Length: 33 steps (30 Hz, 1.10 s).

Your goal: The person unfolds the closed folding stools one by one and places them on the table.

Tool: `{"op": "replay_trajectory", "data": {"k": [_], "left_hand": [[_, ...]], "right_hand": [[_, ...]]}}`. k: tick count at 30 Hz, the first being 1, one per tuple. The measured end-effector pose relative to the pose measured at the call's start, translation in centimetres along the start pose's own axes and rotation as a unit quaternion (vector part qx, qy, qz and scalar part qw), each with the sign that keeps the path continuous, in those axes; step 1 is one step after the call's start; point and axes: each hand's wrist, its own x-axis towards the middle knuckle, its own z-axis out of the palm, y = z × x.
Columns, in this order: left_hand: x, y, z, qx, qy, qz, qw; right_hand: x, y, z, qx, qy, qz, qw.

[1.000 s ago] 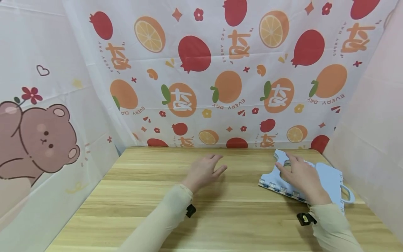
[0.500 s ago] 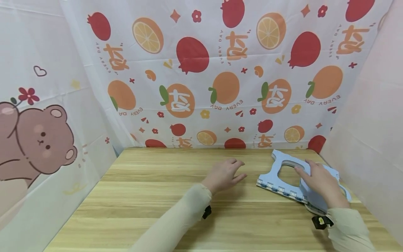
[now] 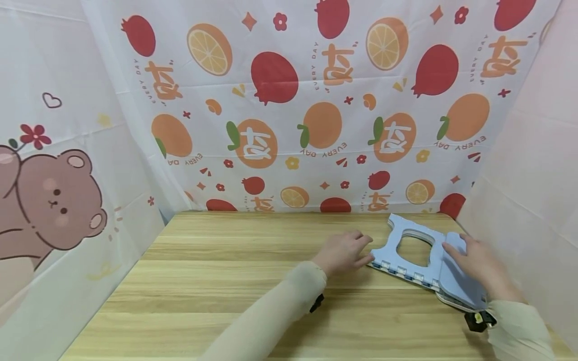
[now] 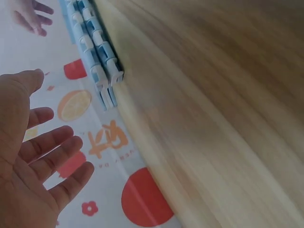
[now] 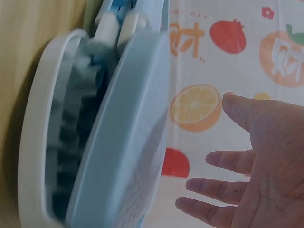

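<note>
A light blue folding step stool [image 3: 440,273], folded flat, lies at the right of the table. Its leg frame with a large rounded opening points left, and its seat panel is at the right. White and blue hinge pieces [image 4: 92,42] line its near edge. My left hand [image 3: 345,253] is at the stool's left corner, fingers spread and relaxed. My right hand [image 3: 480,263] is over the seat panel, thumb and fingers extended. In the right wrist view, that hand [image 5: 270,161] shows apart from the textured seat face [image 5: 142,166], holding nothing.
The wooden table [image 3: 217,281] extends left and forward of the stool. A fruit-print curtain [image 3: 289,125] hangs along its back edge. Pale curtains stand at both sides, the left one [image 3: 131,200] with a printed bear.
My left hand has moved right, up to the stool's left corner. My right hand has moved right from the leg frame to the seat panel. The stool lies in about the same place.
</note>
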Motion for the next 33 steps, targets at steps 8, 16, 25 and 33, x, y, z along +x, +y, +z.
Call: {"op": "replay_trajectory", "data": {"k": [8,16,25,33], "left_hand": [[1.3,1.3,1.1,-0.007,-0.045,-0.013,0.9989],[1.8,2.1,2.5,0.011,-0.064,-0.01,0.9978],[1.8,2.3,3.4,0.012,-0.08,0.014,0.9966],[2.0,2.5,3.8,0.025,-0.081,0.016,0.9963]], "right_hand": [[0.6,2.2,0.1,-0.011,-0.035,0.033,0.9988],[0.1,2.7,0.2,-0.033,-0.058,0.058,0.9961],[0.0,3.2,0.8,-0.031,-0.086,0.071,0.9933],[0.0,3.7,1.0,-0.022,-0.088,0.068,0.9935]]}}
